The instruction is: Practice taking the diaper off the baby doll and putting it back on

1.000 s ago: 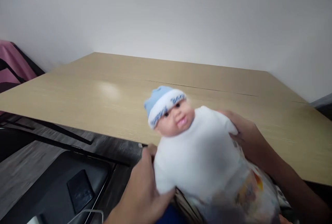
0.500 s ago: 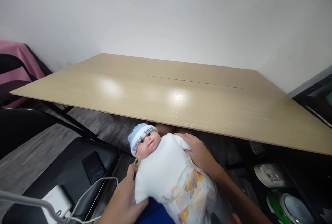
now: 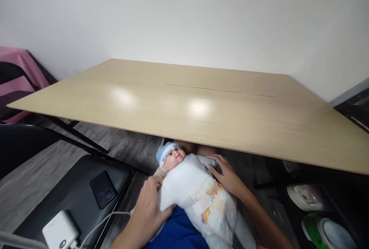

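A baby doll (image 3: 184,181) lies slanted on my lap at the bottom middle, face up. It wears a white outfit, a diaper (image 3: 215,204) with an orange cartoon print, and a light-blue and white cap (image 3: 167,153) lettered "Happy Baby". My left hand (image 3: 148,204) is closed around the doll's arm on the left, thumb below it. On the other side, my right hand (image 3: 226,174) grips the doll's other arm near its cuff. Blue cloth (image 3: 178,233) shows under the doll.
A wooden table (image 3: 184,102) stretches in front, its near edge just beyond the doll's head. At left, a black chair (image 3: 83,187) bears a phone (image 3: 103,189) and a white power bank (image 3: 60,229) with a cable. Round green-and-white items (image 3: 325,229) sit low at right.
The doll has shifted slightly right and away from me, and more of its legs shows. My right hand has slid from its shoulder area down to its cuff; my left hand has moved right with it.
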Demonstrator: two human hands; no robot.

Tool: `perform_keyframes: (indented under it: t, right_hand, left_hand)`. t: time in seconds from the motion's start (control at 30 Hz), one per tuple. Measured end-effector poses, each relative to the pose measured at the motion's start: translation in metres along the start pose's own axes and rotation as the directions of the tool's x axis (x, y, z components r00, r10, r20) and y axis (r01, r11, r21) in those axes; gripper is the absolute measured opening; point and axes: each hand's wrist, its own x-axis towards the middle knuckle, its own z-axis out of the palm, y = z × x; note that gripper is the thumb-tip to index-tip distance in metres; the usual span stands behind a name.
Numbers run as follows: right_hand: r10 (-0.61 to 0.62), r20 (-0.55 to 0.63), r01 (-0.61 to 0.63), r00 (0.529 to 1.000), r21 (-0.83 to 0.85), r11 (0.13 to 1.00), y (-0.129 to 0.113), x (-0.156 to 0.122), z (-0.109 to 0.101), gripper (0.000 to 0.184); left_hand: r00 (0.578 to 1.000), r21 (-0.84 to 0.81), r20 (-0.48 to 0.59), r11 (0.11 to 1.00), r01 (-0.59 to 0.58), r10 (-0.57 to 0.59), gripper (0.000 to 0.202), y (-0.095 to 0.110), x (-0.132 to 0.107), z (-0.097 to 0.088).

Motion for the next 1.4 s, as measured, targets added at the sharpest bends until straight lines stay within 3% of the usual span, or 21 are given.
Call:
perform_keyframes:
  t: [0.07, 0.1, 0.17, 0.23, 0.37, 0.47, 0.63, 0.8, 0.9, 1.0, 1.1, 1.2, 1.27, 1.33, 1.4]
  right_hand:
    - [0.069, 0.040, -0.073, 0.997, 0.125, 0.989, -0.004, -0.014, -0.004, 0.041]
    - [0.094, 0.085, -0.108, 0.992, 0.176, 0.978, -0.006, -0.020, -0.005, 0.043]
    - [0.125, 0.137, -0.154, 0.983, 0.225, 0.962, -0.011, -0.029, -0.005, 0.047]
    - [0.146, 0.123, -0.172, 0.982, 0.234, 0.957, -0.014, -0.034, -0.002, 0.049]
    - [0.177, 0.092, -0.198, 0.980, 0.342, 0.919, -0.007, -0.037, 0.001, 0.054]
    - [0.211, 0.100, -0.234, 0.972, 0.414, 0.880, 0.004, -0.039, 0.000, 0.059]
    - [0.237, 0.114, -0.263, 0.965, 0.470, 0.843, 0.012, -0.044, 0.001, 0.060]
    - [0.205, 0.097, -0.226, 0.974, 0.473, 0.851, 0.020, -0.038, 0.002, 0.055]
    - [0.221, 0.011, -0.203, 0.975, 0.440, 0.875, 0.030, -0.029, -0.001, 0.058]
    - [0.218, -0.141, -0.157, 0.966, 0.353, 0.922, 0.030, -0.021, -0.006, 0.057]
    - [0.108, -0.151, -0.067, 0.983, 0.254, 0.965, 0.008, -0.023, -0.010, 0.045]
    - [-0.055, 0.025, 0.049, 0.998, 0.193, 0.980, -0.029, -0.030, -0.011, 0.035]
    - [-0.114, 0.113, 0.093, 0.987, 0.175, 0.980, -0.051, -0.033, -0.011, 0.033]
    - [-0.106, 0.141, 0.084, 0.984, 0.154, 0.985, -0.063, -0.037, -0.016, 0.031]
    - [-0.039, 0.164, 0.018, 0.986, 0.129, 0.991, -0.067, -0.046, -0.027, 0.040]
  left_hand:
    - [0.986, 0.064, -0.076, 0.988, -0.143, 0.148, 0.047, 0.012, 0.002, -0.007]
    - [0.974, 0.072, -0.052, 0.974, -0.215, 0.219, 0.043, 0.021, 0.006, -0.010]
    - [0.938, 0.026, 0.091, 0.941, -0.337, 0.334, 0.035, 0.043, 0.020, -0.017]
    - [0.875, -0.064, 0.243, 0.907, -0.415, 0.418, 0.031, 0.066, 0.040, -0.019]
    - [0.736, -0.158, 0.392, 0.828, -0.537, 0.552, 0.041, 0.092, 0.083, 0.000]
    - [0.688, -0.130, 0.418, 0.788, -0.602, 0.594, 0.042, 0.094, 0.101, 0.019]
    - [0.692, -0.220, 0.387, 0.790, -0.572, 0.609, 0.037, 0.085, 0.102, 0.027]
    - [0.743, -0.300, 0.343, 0.817, -0.493, 0.575, 0.026, 0.079, 0.092, 0.022]
    - [0.771, -0.307, 0.316, 0.829, -0.467, 0.552, 0.021, 0.080, 0.088, 0.020]
    - [0.759, -0.381, 0.285, 0.796, -0.471, 0.586, 0.021, 0.076, 0.084, 0.018]
    - [0.739, -0.482, 0.213, 0.727, -0.489, 0.639, 0.024, 0.066, 0.079, 0.018]
    - [0.716, -0.556, 0.178, 0.669, -0.492, 0.675, 0.028, 0.056, 0.074, 0.018]
    - [0.710, -0.574, 0.214, 0.675, -0.465, 0.671, 0.031, 0.052, 0.073, 0.019]
    - [0.710, -0.555, 0.256, 0.701, -0.448, 0.656, 0.034, 0.051, 0.073, 0.019]
    - [0.726, -0.523, 0.269, 0.729, -0.442, 0.633, 0.035, 0.052, 0.073, 0.019]
